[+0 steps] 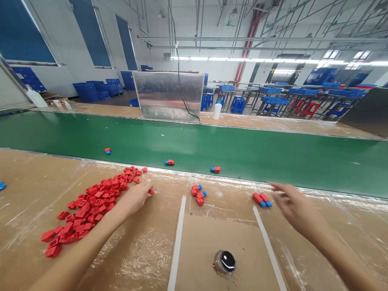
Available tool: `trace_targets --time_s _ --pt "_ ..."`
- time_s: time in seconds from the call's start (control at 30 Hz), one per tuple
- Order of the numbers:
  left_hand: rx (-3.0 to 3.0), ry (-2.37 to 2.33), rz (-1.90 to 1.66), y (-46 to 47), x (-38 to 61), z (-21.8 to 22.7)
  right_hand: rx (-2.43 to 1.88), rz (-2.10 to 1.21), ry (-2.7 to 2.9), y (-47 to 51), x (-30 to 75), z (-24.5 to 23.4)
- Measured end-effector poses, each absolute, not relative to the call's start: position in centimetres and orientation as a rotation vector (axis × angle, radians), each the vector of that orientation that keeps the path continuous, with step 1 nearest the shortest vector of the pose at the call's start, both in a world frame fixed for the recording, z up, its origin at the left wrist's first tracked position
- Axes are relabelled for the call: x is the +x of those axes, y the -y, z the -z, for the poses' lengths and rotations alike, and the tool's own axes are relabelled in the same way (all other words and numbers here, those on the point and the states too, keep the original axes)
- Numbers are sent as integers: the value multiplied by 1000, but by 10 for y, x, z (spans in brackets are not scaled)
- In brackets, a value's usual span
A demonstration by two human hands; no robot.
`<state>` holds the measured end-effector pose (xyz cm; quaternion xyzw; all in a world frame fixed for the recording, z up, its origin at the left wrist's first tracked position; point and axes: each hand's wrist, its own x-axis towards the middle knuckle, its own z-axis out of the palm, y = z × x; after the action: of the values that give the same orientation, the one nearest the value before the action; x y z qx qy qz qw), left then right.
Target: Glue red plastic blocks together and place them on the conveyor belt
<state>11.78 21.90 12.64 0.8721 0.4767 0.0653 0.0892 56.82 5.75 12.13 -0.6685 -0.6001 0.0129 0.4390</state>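
Here we see, from the head-worn view, a bench covered in brown cardboard and clear plastic film (36, 190) running along a green conveyor belt (194, 145). The left hand (136, 198) is curled in a narrow grip, its fingertips (148, 190) at a small red plastic block (151, 192) on the edge of a loose heap of red plastic blocks (91, 206); we cannot tell whether the block is held. The right hand (295, 208) is wide open, fingers spread and holding nothing, near a pair of red blocks with blue ends (262, 199). Between the hands, a small cluster of red and blue plastic pieces (198, 194) lies on the bench, close to the belt's edge. Three red-and-blue plastic pieces (169, 162) lie well apart on the belt. Nearer us, two white plastic strips (177, 242) flank a cardboard panel (212, 242) bearing a glossy black domed object (227, 260). Beyond the belt stand a stainless steel panel (168, 97), a white plastic bottle (217, 111) and stacked blue plastic crates (87, 91).
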Motion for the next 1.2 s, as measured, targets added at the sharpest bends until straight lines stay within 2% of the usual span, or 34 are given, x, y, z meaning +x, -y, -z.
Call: trace_targets --time_s 0.1,0.2,0.3,0.43,0.57,0.77,0.9,1.03,1.2 --pt "2547 -1281 -172 -180 113 -126 -1942 -231 1541 -127 551 -108" --pt "2404 -1180 -256 -148 105 -121 -2242 -272 1343 -192 519 -87" --pt "2212 -1330 -404 -128 102 -109 -2463 -267 1089 -225 498 -72" --pt "2131 -1755 -560 -119 117 -91 -2529 -293 1013 -237 498 -67" --pt "2229 -1764 -623 -118 131 -87 -2450 -348 1086 -234 508 -72" --pt "2256 -1540 -672 -98 139 -103 -2189 -384 1179 -197 518 -93" --pt "2119 -1328 -778 -71 164 -111 -2006 -542 1236 -135 525 -104" --pt "1867 -1147 -797 -41 194 -106 -1866 -767 1294 -56 527 -109" --pt "1543 -997 -766 -7 214 -92 -1825 -885 1285 18 525 -112"
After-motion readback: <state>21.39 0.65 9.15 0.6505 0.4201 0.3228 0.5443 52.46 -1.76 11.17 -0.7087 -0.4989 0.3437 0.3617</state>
